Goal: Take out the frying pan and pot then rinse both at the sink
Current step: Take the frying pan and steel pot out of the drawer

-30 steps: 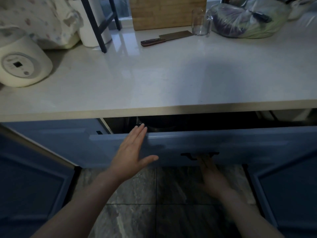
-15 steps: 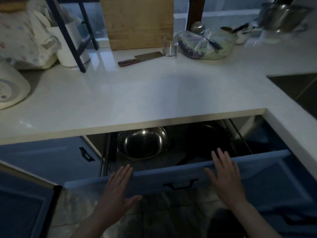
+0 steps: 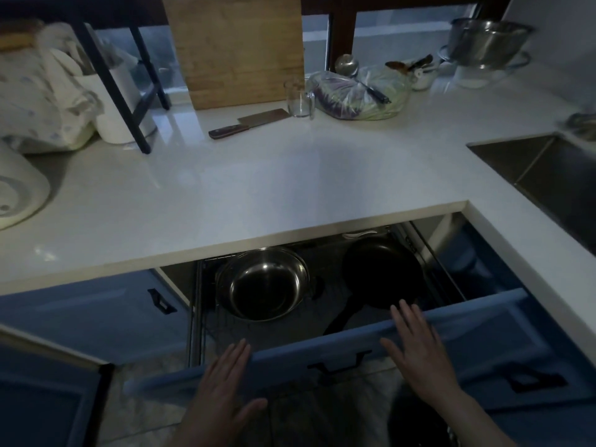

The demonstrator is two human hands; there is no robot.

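A blue drawer (image 3: 477, 317) stands pulled out below the white counter. Inside it on the left sits a shiny steel pot (image 3: 263, 282), and on the right a black frying pan (image 3: 382, 272) whose handle points toward the drawer front. My left hand (image 3: 222, 391) hovers flat in front of the drawer front at its left part, fingers straight. My right hand (image 3: 419, 350) is spread over the top edge of the drawer front, fingertips just short of the pan's rim. Neither hand holds anything. The sink (image 3: 548, 169) is at the right.
On the counter (image 3: 258, 188) lie a cleaver (image 3: 248, 124), a glass mug (image 3: 300, 98), a bagged vegetable (image 3: 358, 95), a cutting board (image 3: 238, 50) leaning at the back, a white cooker (image 3: 16, 195) at left and a steel colander (image 3: 487, 43) at back right. Blue cabinet doors flank the drawer.
The drawer has slid out from nearly closed, exposing the pot and pan. My right hand left the handle and rose to the drawer's top edge; my view shifted right.
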